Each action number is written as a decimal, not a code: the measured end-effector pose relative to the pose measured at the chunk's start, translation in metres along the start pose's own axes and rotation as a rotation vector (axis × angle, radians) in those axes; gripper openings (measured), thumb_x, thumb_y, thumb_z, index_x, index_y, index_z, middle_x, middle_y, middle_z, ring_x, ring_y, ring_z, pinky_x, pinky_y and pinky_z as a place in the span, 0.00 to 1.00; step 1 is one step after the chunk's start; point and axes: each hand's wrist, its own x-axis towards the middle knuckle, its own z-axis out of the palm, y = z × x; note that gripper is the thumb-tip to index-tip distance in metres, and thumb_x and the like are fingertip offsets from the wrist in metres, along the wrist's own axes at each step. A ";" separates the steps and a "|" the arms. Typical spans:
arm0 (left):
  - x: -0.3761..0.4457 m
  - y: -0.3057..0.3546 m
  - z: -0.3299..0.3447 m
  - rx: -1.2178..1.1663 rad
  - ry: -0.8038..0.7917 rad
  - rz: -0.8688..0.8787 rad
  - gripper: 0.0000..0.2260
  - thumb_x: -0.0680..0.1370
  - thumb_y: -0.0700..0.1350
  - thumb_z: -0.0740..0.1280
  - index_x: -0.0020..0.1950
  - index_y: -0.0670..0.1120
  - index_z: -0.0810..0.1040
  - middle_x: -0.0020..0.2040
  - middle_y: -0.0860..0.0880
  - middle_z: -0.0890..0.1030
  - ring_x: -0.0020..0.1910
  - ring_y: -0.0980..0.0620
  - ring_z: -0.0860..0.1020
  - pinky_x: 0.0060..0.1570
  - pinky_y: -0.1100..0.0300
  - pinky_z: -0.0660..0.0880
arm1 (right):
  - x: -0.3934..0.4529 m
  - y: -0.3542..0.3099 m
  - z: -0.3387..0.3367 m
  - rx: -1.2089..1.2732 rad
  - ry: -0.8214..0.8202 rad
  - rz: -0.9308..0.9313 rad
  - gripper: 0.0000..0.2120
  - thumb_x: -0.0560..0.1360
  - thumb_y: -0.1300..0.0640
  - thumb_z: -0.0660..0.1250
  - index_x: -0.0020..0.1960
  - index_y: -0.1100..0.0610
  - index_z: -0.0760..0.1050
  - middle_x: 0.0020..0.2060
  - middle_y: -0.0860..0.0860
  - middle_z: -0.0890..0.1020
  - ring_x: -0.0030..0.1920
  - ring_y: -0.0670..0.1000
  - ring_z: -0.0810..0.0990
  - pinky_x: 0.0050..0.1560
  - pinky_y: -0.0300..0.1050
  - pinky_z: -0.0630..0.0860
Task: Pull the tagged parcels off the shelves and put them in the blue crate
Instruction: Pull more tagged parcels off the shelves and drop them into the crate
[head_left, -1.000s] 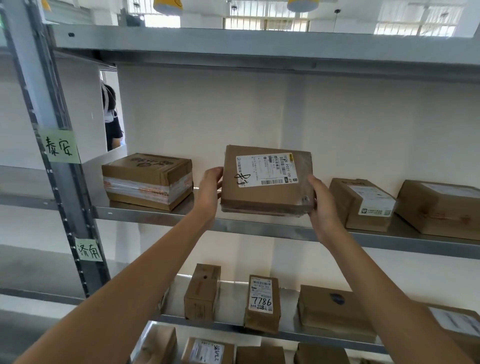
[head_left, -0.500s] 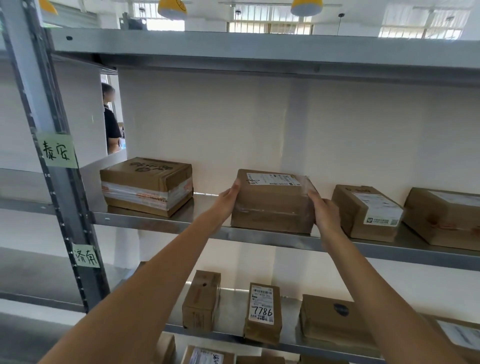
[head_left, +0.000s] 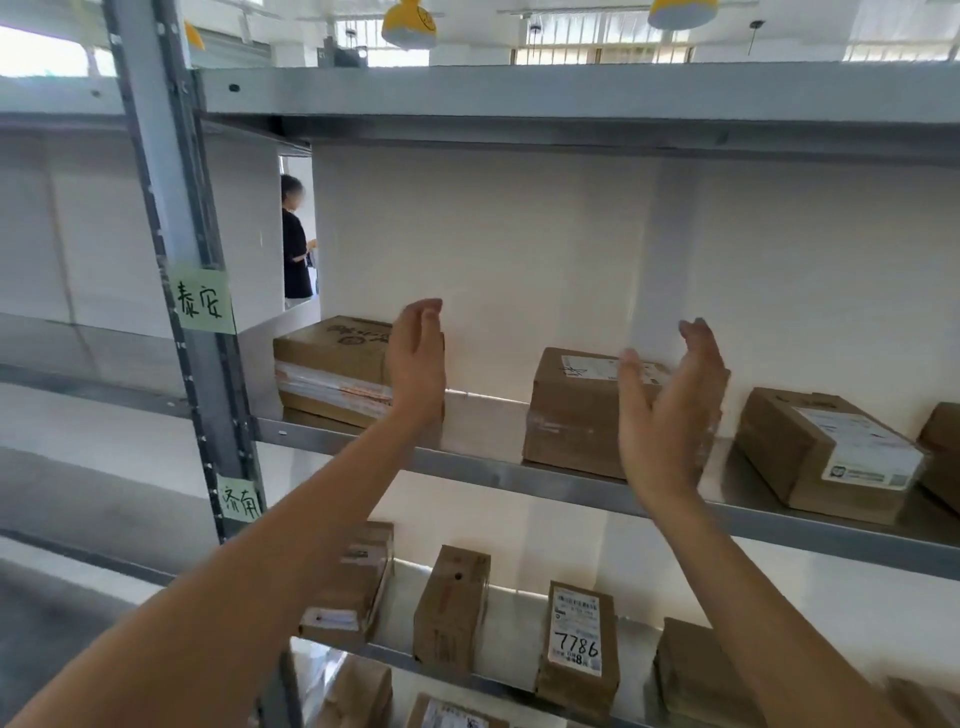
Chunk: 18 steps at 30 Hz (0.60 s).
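Observation:
A brown cardboard parcel (head_left: 574, 410) with a white label on top sits flat on the middle metal shelf (head_left: 483, 473). My right hand (head_left: 670, 410) hovers in front of its right side, palm inward, fingers relaxed, holding nothing. My left hand (head_left: 418, 364) is raised further left, fingers straight, in front of a larger taped box (head_left: 332, 371); it holds nothing. The blue crate is out of view.
Two more parcels (head_left: 826, 452) lie to the right on the same shelf. The shelf below carries several small boxes, one labelled 7786 (head_left: 576, 639). A grey upright post (head_left: 182, 291) with green notes stands at the left. A person (head_left: 296, 244) stands behind the rack.
I set the labelled parcel down flat on the shelf and took both hands off it. My hands have drawn back and apart, the left one swinging toward the taped box.

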 end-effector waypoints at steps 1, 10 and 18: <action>0.013 0.001 -0.015 0.034 0.052 0.029 0.12 0.82 0.42 0.56 0.61 0.43 0.77 0.56 0.51 0.78 0.52 0.59 0.75 0.53 0.69 0.70 | -0.005 -0.015 0.010 0.053 -0.041 -0.043 0.25 0.79 0.43 0.62 0.72 0.51 0.63 0.73 0.50 0.66 0.73 0.51 0.64 0.74 0.55 0.63; 0.092 -0.072 -0.127 0.283 0.225 -0.197 0.18 0.82 0.49 0.55 0.71 0.46 0.64 0.63 0.44 0.73 0.60 0.46 0.74 0.58 0.50 0.74 | -0.075 -0.075 0.127 0.399 -0.679 0.139 0.25 0.78 0.47 0.64 0.71 0.42 0.57 0.65 0.37 0.63 0.59 0.27 0.63 0.48 0.13 0.58; 0.102 -0.123 -0.153 0.047 0.014 -0.430 0.14 0.83 0.58 0.49 0.63 0.53 0.63 0.59 0.47 0.72 0.60 0.46 0.71 0.65 0.46 0.67 | -0.116 -0.076 0.199 0.446 -0.740 0.399 0.25 0.78 0.51 0.65 0.73 0.51 0.62 0.62 0.44 0.73 0.59 0.42 0.74 0.45 0.22 0.72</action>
